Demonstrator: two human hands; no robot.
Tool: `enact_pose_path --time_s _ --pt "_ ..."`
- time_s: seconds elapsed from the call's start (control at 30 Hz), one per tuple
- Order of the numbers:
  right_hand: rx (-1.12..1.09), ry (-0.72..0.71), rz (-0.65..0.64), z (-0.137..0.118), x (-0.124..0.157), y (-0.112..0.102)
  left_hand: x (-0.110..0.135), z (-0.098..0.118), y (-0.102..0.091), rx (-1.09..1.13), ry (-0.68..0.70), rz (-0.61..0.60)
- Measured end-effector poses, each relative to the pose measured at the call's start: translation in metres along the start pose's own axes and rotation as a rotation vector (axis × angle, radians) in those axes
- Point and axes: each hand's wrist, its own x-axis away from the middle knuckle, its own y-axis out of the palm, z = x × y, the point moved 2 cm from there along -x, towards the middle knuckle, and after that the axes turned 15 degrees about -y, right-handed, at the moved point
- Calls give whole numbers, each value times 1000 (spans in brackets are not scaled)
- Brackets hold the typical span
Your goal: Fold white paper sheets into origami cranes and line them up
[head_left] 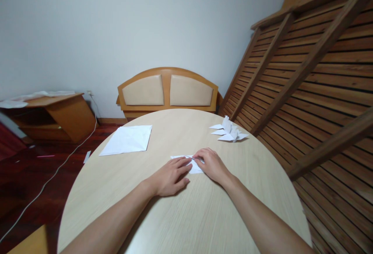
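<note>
A small folded piece of white paper (196, 168) lies on the round table (175, 223), partly covered by both hands. My left hand (174, 176) rests on its left side, palm down, with the fingers stretched out and the thumb on the table. My right hand (212, 165) pinches the paper's upper right part between thumb and fingers. Just what fold lies under the fingertips is hidden. Beyond my right hand stand several folded white paper figures (230, 131) with pointed ends, close together. A stack of white paper sheets (128, 139) lies at the table's far left.
Behind the table is a wooden headboard (166, 90) with cream panels. A slatted wooden frame (317, 71) leans along the right. At left stand a low wooden desk (67, 116) and a white cable (58, 170) on the dark red floor.
</note>
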Motion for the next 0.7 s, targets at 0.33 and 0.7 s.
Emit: enact_pose_path --time_s 0.33,0.7 --pt "64 -80 -169 -27 6 8 -1 -6 11 -103 -175 7" --pt "6 -8 -358 -34 10 14 -8 -10 6 -207 -559 165"
